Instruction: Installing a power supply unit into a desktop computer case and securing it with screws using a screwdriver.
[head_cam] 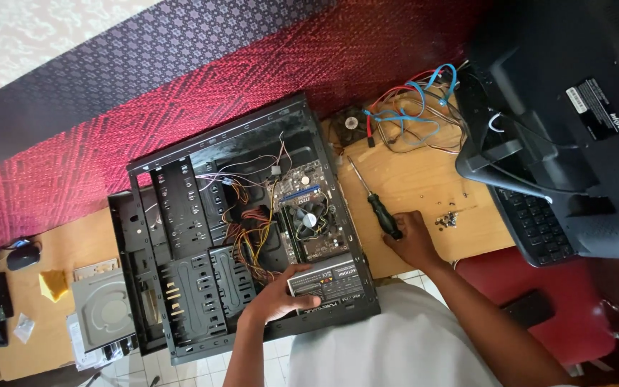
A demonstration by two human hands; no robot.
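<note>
An open black computer case [180,236] lies on its side on a wooden table [424,183], showing a motherboard with a round cooler fan [310,219] and bundles of coloured wires [252,240]. My left hand [281,294] rests flat on the grey power supply [331,276] at the case's near corner. To the right of the case my right hand [413,240] closes around the black handle of a screwdriver [375,202], whose shaft lies on the table pointing away from me.
Small screws [447,220] lie right of my hand. A tangle of red and blue cables [413,107] and a loose fan [351,123] sit at the back. A monitor [574,107] and keyboard [535,226] stand at right. Disc drives [102,315], a mouse [23,256] lie at left.
</note>
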